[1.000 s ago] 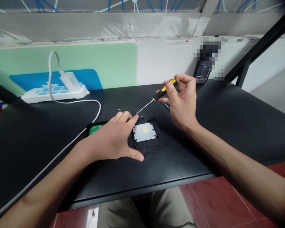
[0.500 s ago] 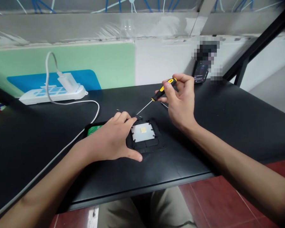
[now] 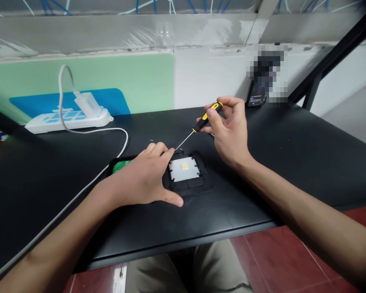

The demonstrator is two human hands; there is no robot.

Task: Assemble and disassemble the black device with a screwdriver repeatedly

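Two hands in the head view, center of frame. What's the right one doing?

Right hand [image 3: 233,128]: fingers closed, gripping the yellow-and-black screwdriver [image 3: 207,117]. Shaft slants down-left, tip at the upper-left corner of the black casing part [image 3: 208,186].

Left hand [image 3: 143,177]?

Open, palm down over the casing's left side. Thumb spread toward the bottom, index fingertip right by the driver tip. Contact there looks likely, but it's too small to be sure.

Casing details?

Lies on the black table [image 3: 280,162], mid-frame. Silver plate [image 3: 184,176] inside, yellow square [image 3: 184,166] on the plate. Green circuit board [image 3: 120,165] shows left of the left hand, partly covered by it.

Loose bits?

Small metal piece [image 3: 151,140] above the left hand, probably a screw.

Rest of frame?

Upper left: white power strip [image 3: 70,121] with plugged-in charger [image 3: 88,105], white cable [image 3: 126,140] looping down to lower left. Upper right: phone [image 3: 256,93] upright against the wall, partly pixelated.
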